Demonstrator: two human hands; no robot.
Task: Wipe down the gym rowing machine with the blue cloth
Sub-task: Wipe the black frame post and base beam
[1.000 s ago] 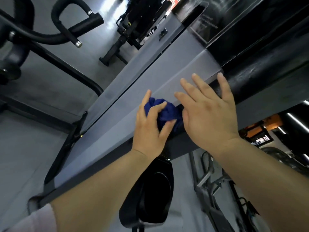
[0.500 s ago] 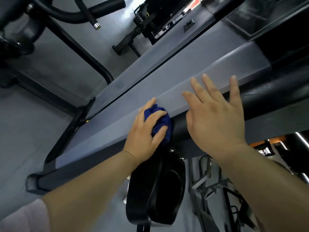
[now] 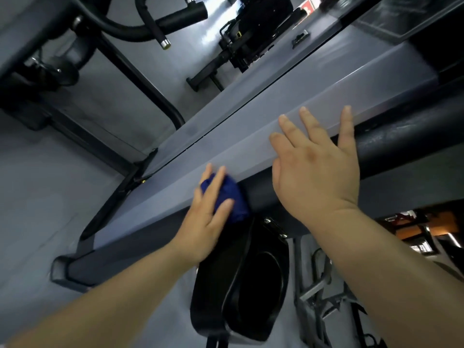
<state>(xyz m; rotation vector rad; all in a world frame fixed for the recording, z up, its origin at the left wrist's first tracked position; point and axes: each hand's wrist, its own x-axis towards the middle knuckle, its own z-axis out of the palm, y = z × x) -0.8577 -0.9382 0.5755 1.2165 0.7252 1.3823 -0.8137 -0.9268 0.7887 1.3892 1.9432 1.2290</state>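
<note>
- Left hand (image 3: 206, 222) presses the bunched blue cloth (image 3: 232, 197) onto the near edge of the rowing machine rail (image 3: 226, 151); motion blur leaves the fingers unclear, apparently curled over it.
- Right hand (image 3: 316, 177) lies flat just beside the cloth, fingers splayed.
- The rail's long axis runs lower-left to upper-right.

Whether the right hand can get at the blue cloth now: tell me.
Probably yes. The right hand rests open on the rail beside the blue cloth, nothing between them, though the left hand grips the cloth and covers much of it.
</note>
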